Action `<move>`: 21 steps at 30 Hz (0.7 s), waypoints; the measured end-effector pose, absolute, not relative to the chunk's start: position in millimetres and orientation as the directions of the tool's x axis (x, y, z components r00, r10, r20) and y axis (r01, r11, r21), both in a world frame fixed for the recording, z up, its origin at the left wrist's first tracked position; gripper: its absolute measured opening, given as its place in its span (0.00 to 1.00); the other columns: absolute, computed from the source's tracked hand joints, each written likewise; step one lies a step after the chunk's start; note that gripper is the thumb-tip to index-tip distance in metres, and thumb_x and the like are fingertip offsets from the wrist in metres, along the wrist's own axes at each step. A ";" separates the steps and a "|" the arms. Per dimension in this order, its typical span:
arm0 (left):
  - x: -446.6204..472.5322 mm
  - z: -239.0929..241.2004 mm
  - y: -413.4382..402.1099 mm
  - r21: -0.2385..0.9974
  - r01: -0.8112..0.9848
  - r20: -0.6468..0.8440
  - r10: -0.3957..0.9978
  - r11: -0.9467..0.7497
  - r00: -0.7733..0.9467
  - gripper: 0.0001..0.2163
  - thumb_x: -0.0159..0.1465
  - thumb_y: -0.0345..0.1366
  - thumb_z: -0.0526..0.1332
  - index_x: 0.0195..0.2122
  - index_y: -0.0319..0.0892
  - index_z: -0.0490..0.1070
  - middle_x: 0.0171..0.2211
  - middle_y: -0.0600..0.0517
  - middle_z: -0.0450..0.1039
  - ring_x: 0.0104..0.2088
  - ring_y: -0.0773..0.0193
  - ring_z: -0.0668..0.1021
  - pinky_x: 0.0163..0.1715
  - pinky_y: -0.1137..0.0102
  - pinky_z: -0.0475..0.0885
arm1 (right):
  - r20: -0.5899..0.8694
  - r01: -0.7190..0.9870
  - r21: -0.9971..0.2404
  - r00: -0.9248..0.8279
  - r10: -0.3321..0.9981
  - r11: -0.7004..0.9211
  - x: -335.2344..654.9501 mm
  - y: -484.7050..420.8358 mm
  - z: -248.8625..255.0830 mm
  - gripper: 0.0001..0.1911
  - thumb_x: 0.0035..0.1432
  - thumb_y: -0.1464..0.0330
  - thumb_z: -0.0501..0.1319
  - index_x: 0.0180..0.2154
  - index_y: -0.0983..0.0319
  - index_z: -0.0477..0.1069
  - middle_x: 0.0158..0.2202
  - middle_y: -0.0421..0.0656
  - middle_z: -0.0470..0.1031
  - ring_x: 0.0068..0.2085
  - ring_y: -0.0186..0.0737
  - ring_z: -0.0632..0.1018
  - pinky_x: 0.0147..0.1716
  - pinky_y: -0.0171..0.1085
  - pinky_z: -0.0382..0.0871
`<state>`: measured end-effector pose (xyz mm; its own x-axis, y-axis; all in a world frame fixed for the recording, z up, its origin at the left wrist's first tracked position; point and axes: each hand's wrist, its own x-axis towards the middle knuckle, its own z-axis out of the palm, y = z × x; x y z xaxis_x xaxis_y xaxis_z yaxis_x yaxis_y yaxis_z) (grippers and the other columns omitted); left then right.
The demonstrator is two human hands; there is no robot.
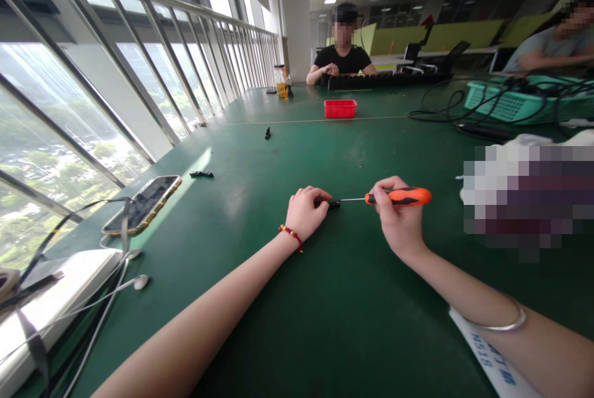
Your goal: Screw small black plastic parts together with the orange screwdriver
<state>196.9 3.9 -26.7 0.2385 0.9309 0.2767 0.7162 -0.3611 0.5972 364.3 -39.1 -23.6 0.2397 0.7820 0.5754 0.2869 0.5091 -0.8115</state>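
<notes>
Basket (492, 107) holds cables (526, 85); left hand (304, 212) pinches black part (332, 203), right hand (395, 220) screwdriver (403, 196).

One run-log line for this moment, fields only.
left hand: pins small black part on green table | right hand: grips orange screwdriver, tip at part | phone: far left, apart

Small black part (332, 203) mostly hidden in left hand (304, 212), pixelated patch (524, 197) at right, arm label (487, 361) cut off below
</notes>
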 end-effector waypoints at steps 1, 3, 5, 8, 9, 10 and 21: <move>197.0 -26.6 3.9 0.598 0.716 0.279 0.931 -0.362 0.238 0.11 0.56 0.29 0.55 0.33 0.44 0.76 0.35 0.52 0.75 0.41 0.59 0.73 0.46 0.64 0.67 | 0.577 0.287 -0.810 0.242 0.780 0.511 364.3 -39.1 -23.4 0.08 0.57 0.64 0.57 0.28 0.60 0.64 0.23 0.36 0.64 0.22 0.30 0.64 0.20 0.32 0.56; 197.1 -26.6 3.9 0.602 0.713 0.286 0.931 -0.360 0.229 0.11 0.57 0.29 0.54 0.33 0.44 0.76 0.35 0.52 0.75 0.40 0.60 0.73 0.46 0.64 0.68 | 0.575 0.289 -0.811 0.234 0.784 0.509 364.2 -39.1 -23.0 0.08 0.57 0.64 0.57 0.28 0.59 0.64 0.22 0.36 0.64 0.21 0.29 0.64 0.19 0.32 0.56; 197.4 -26.7 3.4 0.603 0.713 0.293 0.931 -0.357 0.218 0.11 0.58 0.30 0.53 0.32 0.44 0.76 0.35 0.52 0.75 0.40 0.60 0.73 0.45 0.64 0.68 | 0.573 0.292 -0.811 0.229 0.787 0.507 364.3 -39.4 -22.8 0.08 0.57 0.64 0.57 0.27 0.59 0.64 0.22 0.36 0.64 0.21 0.29 0.64 0.19 0.32 0.56; 198.3 -26.6 1.7 0.575 0.729 0.299 0.925 -0.372 0.237 0.08 0.57 0.33 0.56 0.32 0.44 0.76 0.35 0.52 0.75 0.41 0.58 0.73 0.45 0.63 0.67 | 0.581 0.298 -0.806 0.233 0.780 0.511 364.3 -39.5 -22.8 0.09 0.58 0.64 0.56 0.27 0.60 0.64 0.22 0.36 0.64 0.21 0.29 0.63 0.19 0.31 0.55; 198.5 -26.6 1.1 0.557 0.738 0.301 0.920 -0.382 0.250 0.07 0.56 0.35 0.58 0.33 0.44 0.76 0.35 0.52 0.75 0.41 0.58 0.72 0.46 0.62 0.67 | 0.583 0.298 -0.805 0.234 0.778 0.513 364.3 -39.3 -22.8 0.09 0.58 0.64 0.56 0.27 0.60 0.64 0.22 0.36 0.64 0.21 0.29 0.63 0.19 0.31 0.55; 198.6 -26.8 0.6 0.537 0.747 0.303 0.916 -0.391 0.262 0.07 0.55 0.36 0.60 0.33 0.45 0.76 0.36 0.52 0.75 0.42 0.57 0.72 0.46 0.61 0.67 | 0.582 0.298 -0.806 0.234 0.779 0.512 364.4 -39.1 -22.9 0.09 0.58 0.64 0.57 0.27 0.60 0.64 0.22 0.36 0.64 0.21 0.29 0.64 0.19 0.31 0.55; 196.7 -27.5 2.4 0.573 0.671 0.331 0.882 -0.471 0.336 0.04 0.55 0.33 0.61 0.30 0.43 0.76 0.32 0.53 0.76 0.35 0.63 0.74 0.38 0.68 0.69 | 0.574 0.294 -0.814 0.278 0.771 0.501 365.0 -37.5 -22.1 0.11 0.57 0.63 0.57 0.26 0.60 0.63 0.21 0.35 0.63 0.21 0.29 0.64 0.19 0.32 0.57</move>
